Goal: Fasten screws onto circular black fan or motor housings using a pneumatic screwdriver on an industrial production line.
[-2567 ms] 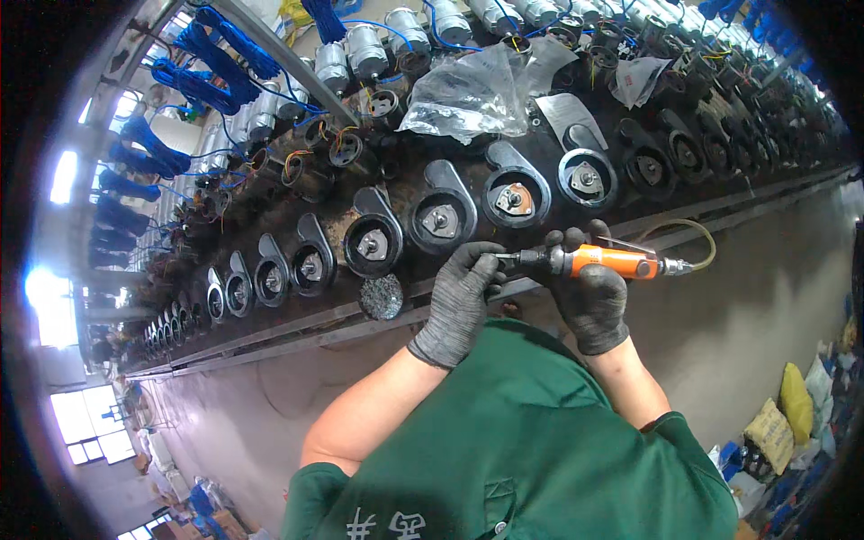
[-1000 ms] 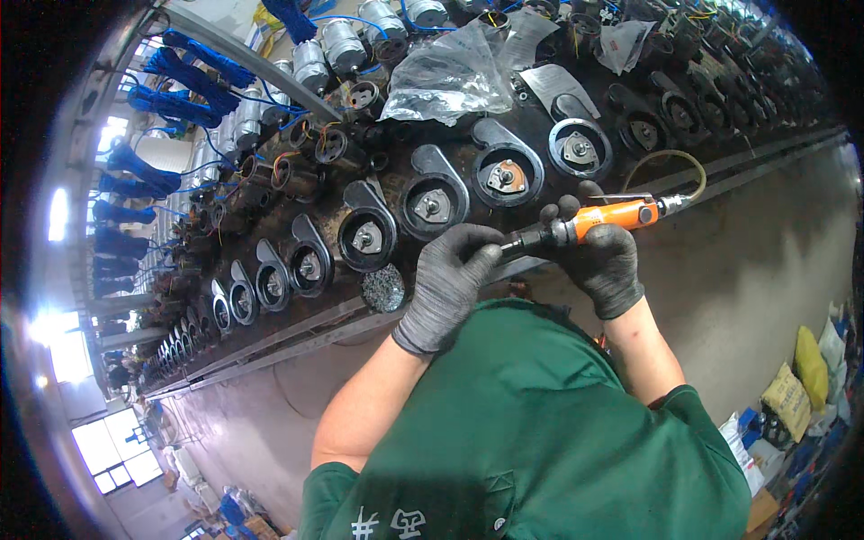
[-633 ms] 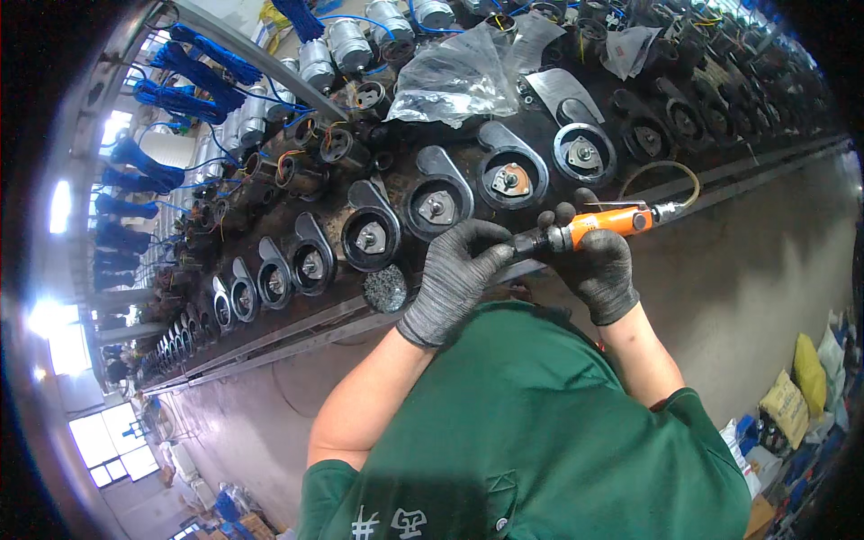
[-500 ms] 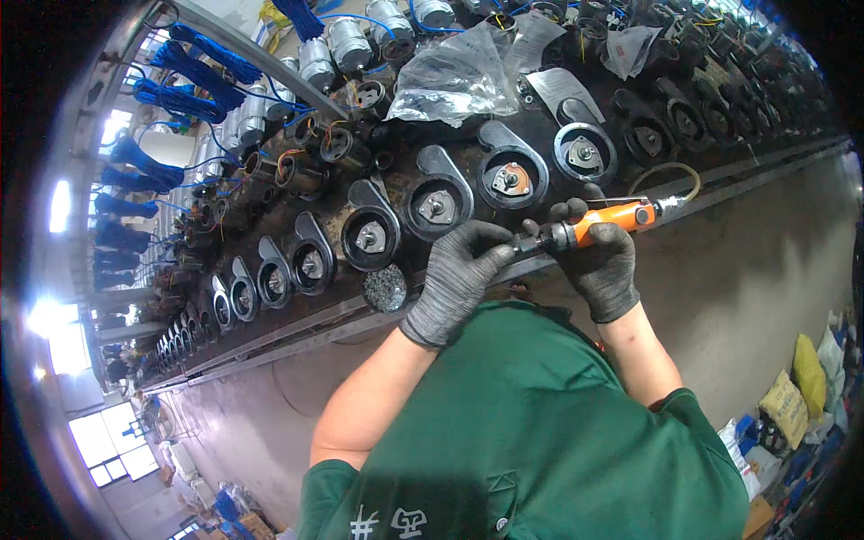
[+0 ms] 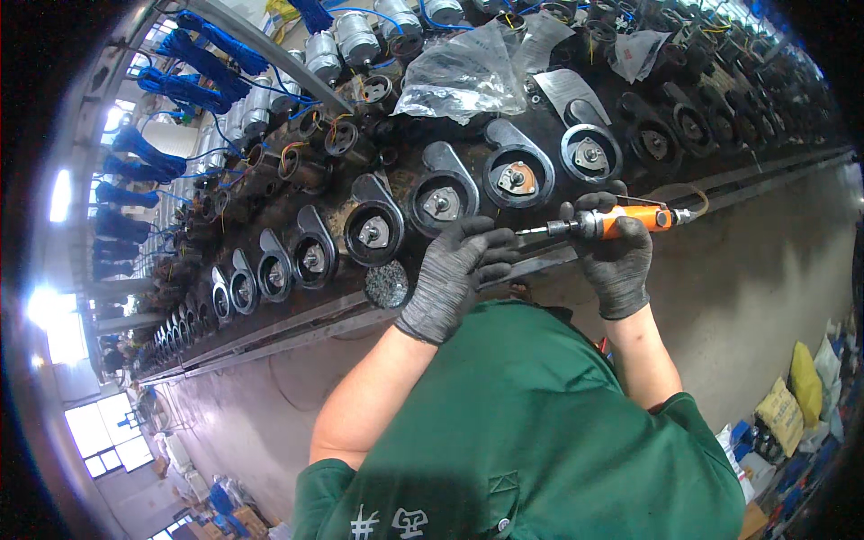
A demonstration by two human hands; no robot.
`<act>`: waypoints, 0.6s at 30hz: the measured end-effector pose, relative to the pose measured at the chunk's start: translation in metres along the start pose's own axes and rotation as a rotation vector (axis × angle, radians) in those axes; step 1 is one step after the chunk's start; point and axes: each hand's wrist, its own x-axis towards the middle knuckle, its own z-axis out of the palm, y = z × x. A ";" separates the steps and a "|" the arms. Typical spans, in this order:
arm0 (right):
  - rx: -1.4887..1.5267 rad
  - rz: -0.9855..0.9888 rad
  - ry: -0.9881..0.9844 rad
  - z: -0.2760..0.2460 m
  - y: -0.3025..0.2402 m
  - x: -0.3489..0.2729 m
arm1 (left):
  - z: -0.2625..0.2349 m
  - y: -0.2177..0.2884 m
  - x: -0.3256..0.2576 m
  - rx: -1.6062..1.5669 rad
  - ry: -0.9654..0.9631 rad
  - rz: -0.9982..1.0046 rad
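Note:
An orange air screwdriver [image 5: 641, 218] lies across the front of the bench in my gloved right hand [image 5: 617, 256], its fingers wrapped round the body. Its slim bit [image 5: 533, 231] points left, bare at the tip. Just left of that tip is my gloved left hand [image 5: 461, 270], fingers stretched and apart, holding nothing. Beyond my hands stand black pump housings in a row; the nearest are one with a silver inner plate [image 5: 443, 204] and one with a copper-toned plate [image 5: 517, 178]. A round tub of small metal screws [image 5: 387, 284] sits left of my left hand.
Clear plastic bags [image 5: 463, 76] and a paper sheet [image 5: 572, 94] lie behind the housings. Silver motors [image 5: 355, 38] and blue cable bundles [image 5: 184, 88] fill the back left. A pale air hose [image 5: 700, 191] curves off the tool. The bench's metal rail [image 5: 297, 331] runs along the front.
My left hand has let go of the tool's front end and opened, drawing slightly left. The bit now shows. My right hand has shifted a little right with the screwdriver.

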 end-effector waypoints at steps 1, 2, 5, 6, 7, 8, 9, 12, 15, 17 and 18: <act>0.020 0.005 -0.009 0.000 0.001 0.000 | -0.002 -0.003 0.001 -0.002 0.001 0.000; 0.040 0.013 -0.019 0.000 0.002 0.001 | -0.004 -0.007 0.003 0.031 -0.002 0.002; -0.006 0.002 -0.007 0.000 0.003 0.000 | -0.007 -0.011 0.002 0.115 0.009 -0.009; -0.007 0.003 -0.006 0.002 0.003 -0.001 | -0.007 -0.011 0.003 0.169 0.018 -0.023; -0.038 -0.012 0.004 0.005 0.004 -0.002 | -0.007 -0.012 0.003 0.168 0.018 -0.023; -0.069 -0.024 0.012 0.006 0.005 -0.003 | -0.008 -0.014 0.003 0.141 0.023 -0.016; -0.069 -0.022 0.013 0.006 0.006 -0.003 | -0.007 -0.015 0.003 0.114 0.027 -0.009; -0.103 -0.046 0.006 0.005 0.008 -0.004 | 0.002 -0.014 0.000 0.113 0.053 0.027; -0.104 -0.031 -0.027 0.006 0.008 -0.004 | -0.002 -0.014 0.000 0.129 -0.015 0.022; -0.114 -0.026 -0.037 0.006 0.009 -0.004 | 0.001 -0.012 -0.001 0.126 -0.014 0.009; -0.114 -0.026 -0.037 0.006 0.009 -0.004 | 0.003 -0.012 -0.001 0.123 -0.012 -0.004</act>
